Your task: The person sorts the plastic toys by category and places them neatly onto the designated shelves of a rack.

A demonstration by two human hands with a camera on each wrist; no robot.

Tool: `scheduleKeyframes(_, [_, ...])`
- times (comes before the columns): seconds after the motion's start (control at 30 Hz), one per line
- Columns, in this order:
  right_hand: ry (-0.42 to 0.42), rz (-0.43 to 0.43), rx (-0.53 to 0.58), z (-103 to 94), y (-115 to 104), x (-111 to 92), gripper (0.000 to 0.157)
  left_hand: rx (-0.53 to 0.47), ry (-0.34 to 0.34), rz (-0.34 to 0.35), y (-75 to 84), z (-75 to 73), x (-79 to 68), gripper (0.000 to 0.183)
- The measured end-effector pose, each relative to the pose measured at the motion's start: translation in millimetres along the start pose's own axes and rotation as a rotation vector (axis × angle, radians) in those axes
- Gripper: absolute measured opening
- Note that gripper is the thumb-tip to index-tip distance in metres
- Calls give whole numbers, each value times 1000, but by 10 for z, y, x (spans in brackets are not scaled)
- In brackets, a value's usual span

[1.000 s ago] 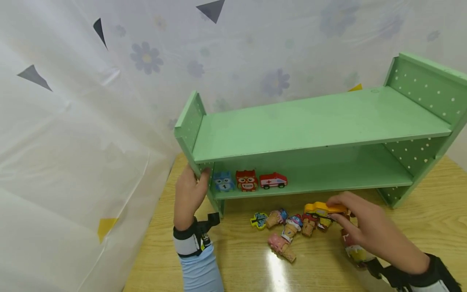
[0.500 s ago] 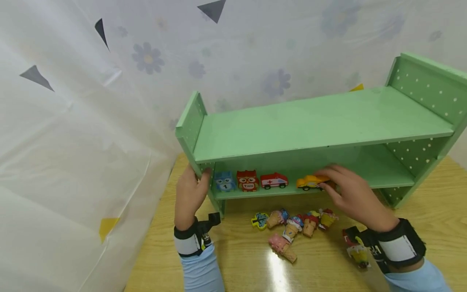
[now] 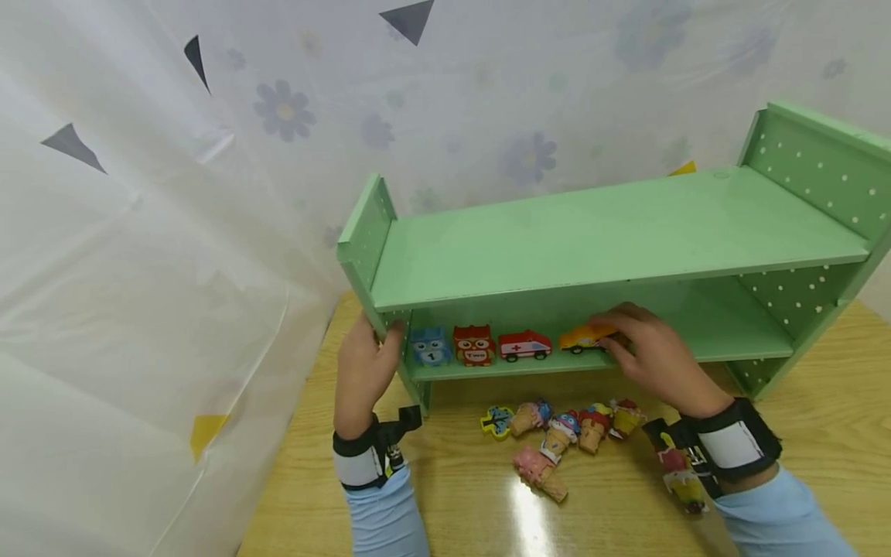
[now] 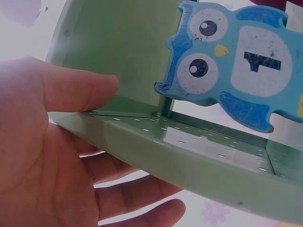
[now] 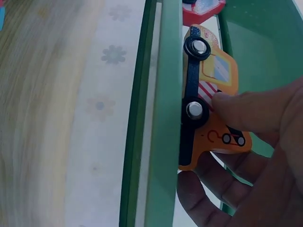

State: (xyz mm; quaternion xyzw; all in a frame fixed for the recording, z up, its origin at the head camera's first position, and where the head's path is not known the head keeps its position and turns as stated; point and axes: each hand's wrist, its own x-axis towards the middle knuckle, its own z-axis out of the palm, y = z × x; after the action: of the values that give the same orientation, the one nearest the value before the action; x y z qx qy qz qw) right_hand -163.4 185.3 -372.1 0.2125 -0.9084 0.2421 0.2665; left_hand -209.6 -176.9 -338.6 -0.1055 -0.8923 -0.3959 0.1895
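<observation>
My right hand (image 3: pixel 654 357) pinches a yellow-orange toy tow truck (image 3: pixel 579 338) on the lower level of a green shelf (image 3: pixel 605 236). In the right wrist view the thumb presses the side of the truck (image 5: pixel 214 71), with the fingers behind it and the wheels along the front lip. My left hand (image 3: pixel 365 367) grips the shelf's left side panel, thumb inside and fingers outside. Just inside that panel stands a blue owl block marked 1 (image 4: pixel 236 61). Beside it are a red owl block marked Two (image 3: pixel 475 346) and a red-and-white toy ambulance (image 3: pixel 525 346), left of the truck.
On the wooden table (image 3: pixel 313 472) before the shelf lie several ice-cream-cone toys, among them a pink one (image 3: pixel 539 470), and a small blue-and-yellow tree piece (image 3: pixel 497 422). More colourful toys (image 3: pixel 684 486) lie by the right wrist. A flowered sheet (image 3: pixel 480 100) hangs behind.
My right hand has carried the tow truck up from over the table onto the lower shelf, then slid left toward the ambulance. The left hand keeps its hold on the panel.
</observation>
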Motion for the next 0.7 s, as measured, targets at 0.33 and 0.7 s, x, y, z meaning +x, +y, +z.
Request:
scheduleKeyframes(0.33, [0, 26, 2, 79, -6, 18, 29, 5, -1, -4, -3, 5, -7, 28])
scheduleKeyframes(0.7, [86, -12, 11, 3, -42, 8, 34, 0, -11, -9, 10, -10, 3, 29])
